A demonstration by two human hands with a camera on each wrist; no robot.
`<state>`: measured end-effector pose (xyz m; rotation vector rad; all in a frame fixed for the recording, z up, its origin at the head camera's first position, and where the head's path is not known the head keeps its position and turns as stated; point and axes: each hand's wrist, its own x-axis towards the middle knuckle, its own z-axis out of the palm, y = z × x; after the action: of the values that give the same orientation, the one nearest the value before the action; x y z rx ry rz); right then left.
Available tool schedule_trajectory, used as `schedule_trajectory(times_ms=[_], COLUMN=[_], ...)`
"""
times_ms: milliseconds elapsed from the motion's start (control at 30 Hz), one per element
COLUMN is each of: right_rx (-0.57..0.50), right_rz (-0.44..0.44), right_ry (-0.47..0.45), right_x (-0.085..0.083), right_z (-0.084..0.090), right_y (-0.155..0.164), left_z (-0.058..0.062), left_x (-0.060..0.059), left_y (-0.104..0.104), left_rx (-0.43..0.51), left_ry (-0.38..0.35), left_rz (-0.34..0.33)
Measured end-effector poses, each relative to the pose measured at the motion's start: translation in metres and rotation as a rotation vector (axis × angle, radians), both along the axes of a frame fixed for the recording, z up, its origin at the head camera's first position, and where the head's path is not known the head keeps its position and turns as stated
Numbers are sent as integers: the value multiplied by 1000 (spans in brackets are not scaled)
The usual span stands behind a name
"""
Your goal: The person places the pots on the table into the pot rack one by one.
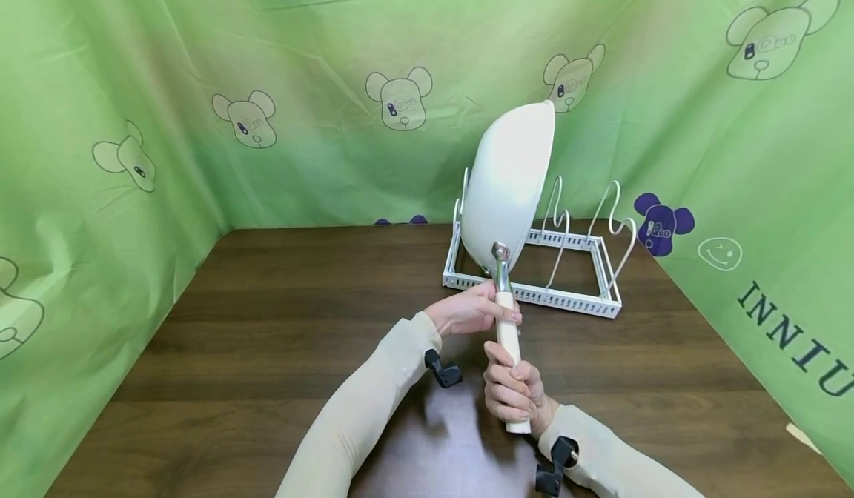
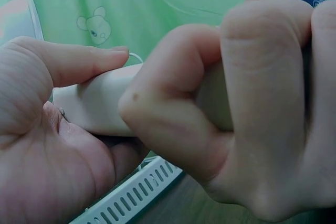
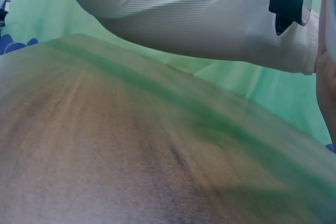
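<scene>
A white pan [image 1: 508, 184] stands tilted on its edge, its underside toward me, its lower rim in the left end of a white wire rack [image 1: 575, 301]. Its cream handle [image 1: 508, 335] runs down toward me from a metal neck. My left hand [image 1: 470, 310] holds the handle just below the neck, with the thumb [image 2: 79, 61] lying over the handle [image 2: 94, 106] and the palm beneath it. My right hand [image 1: 512, 393] grips the lower end of the handle in a fist [image 2: 247, 114]. The pan's rim [image 2: 23, 17] shows at the upper left of the left wrist view.
The rack's slotted rail [image 2: 131, 198] lies just below the hands, and two wire dividers [image 1: 617, 224] stand free at its right end. The rack sits at the back of a dark wooden table [image 1: 280, 335]. Green cloth with bear prints [image 1: 400, 98] walls three sides. My left sleeve [image 3: 184, 19] crosses the right wrist view.
</scene>
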<state>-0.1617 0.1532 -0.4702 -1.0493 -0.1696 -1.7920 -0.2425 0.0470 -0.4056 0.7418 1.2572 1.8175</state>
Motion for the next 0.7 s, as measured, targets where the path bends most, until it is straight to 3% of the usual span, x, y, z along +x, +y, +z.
schedule_trajectory(times_ms=[367, 700], right_rx=[13, 107], right_rz=[9, -133], right_ry=[-37, 25], right_x=[5, 2], right_z=[-2, 0], right_y=[2, 6], left_z=[-7, -4], left_x=[1, -2], left_y=[0, -1], left_rx=[-17, -17], left_ry=[-32, -90], left_rz=[9, 40])
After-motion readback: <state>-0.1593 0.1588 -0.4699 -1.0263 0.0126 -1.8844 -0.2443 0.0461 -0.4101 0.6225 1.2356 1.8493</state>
